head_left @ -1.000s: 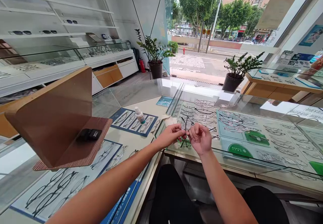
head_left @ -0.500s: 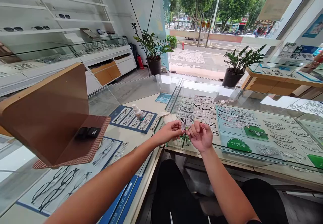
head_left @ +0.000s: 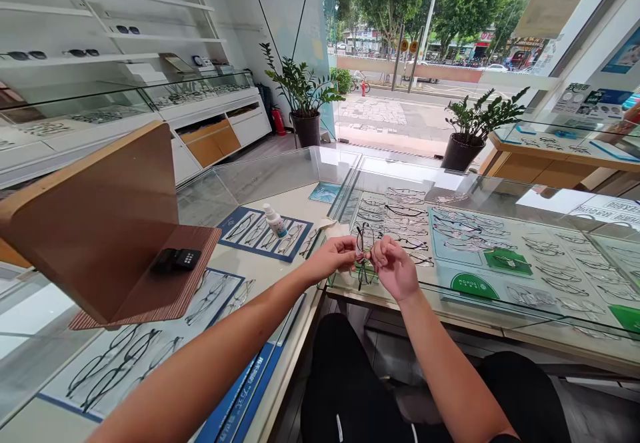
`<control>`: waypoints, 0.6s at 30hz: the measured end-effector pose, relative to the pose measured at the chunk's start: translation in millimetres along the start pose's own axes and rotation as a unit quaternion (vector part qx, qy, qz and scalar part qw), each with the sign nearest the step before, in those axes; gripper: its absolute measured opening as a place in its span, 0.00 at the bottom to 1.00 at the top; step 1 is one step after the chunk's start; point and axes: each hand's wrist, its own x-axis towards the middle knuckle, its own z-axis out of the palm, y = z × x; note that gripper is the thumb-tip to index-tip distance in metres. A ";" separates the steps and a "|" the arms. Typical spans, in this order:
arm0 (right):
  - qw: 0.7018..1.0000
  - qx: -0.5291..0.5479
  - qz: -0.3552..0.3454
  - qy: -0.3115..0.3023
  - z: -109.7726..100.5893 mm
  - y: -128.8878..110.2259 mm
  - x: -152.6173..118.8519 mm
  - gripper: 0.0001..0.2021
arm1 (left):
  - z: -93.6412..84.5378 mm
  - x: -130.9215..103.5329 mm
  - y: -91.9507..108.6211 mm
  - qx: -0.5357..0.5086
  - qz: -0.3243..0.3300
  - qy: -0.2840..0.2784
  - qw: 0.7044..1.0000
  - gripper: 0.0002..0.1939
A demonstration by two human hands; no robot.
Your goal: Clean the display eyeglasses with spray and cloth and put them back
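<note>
A pair of dark-rimmed eyeglasses (head_left: 365, 275) is held up on end above the front edge of the glass counter, one lens over the other. My left hand (head_left: 336, 256) pinches it near the middle from the left side. From the right, my right hand (head_left: 397, 266) has its fingers curled in against the same glasses near the bridge. The fingertips of both hands nearly meet there, and exactly what the right fingers grip is small. A crumpled pale cloth or tissue (head_left: 334, 230) lies on the counter just behind my left hand.
A white spray bottle (head_left: 275, 221) stands on the left glass counter. Nearer is a tilted wooden board on a stand (head_left: 100, 230) with a black gadget (head_left: 176, 260) on its base. Glasses frames (head_left: 545, 270) fill the right display case (head_left: 500, 323). Potted plants (head_left: 306, 126) stand beyond.
The glasses have shifted slightly to the left and turned a little between my fingers. My right fingers have curled in closer. The view has barely moved.
</note>
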 end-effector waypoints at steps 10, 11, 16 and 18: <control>0.991 -0.133 0.018 0.013 1.6 15.3 -1.3 0.10 | -7.8 -0.5 -5.5 -0.050 0.007 -0.008 0.999 0.23; 0.992 -0.125 0.024 0.011 0.6 14.4 -1.1 0.10 | -8.4 -0.3 -6.0 -0.052 0.005 -0.011 0.999 0.22; 0.996 -0.061 0.064 0.014 -2.0 8.0 0.3 0.07 | -8.8 0.3 -4.9 -0.082 -0.006 -0.014 0.997 0.21; 0.996 -0.040 0.071 0.017 -2.4 6.3 1.1 0.06 | -8.7 0.0 -2.2 -0.117 -0.001 -0.018 0.993 0.18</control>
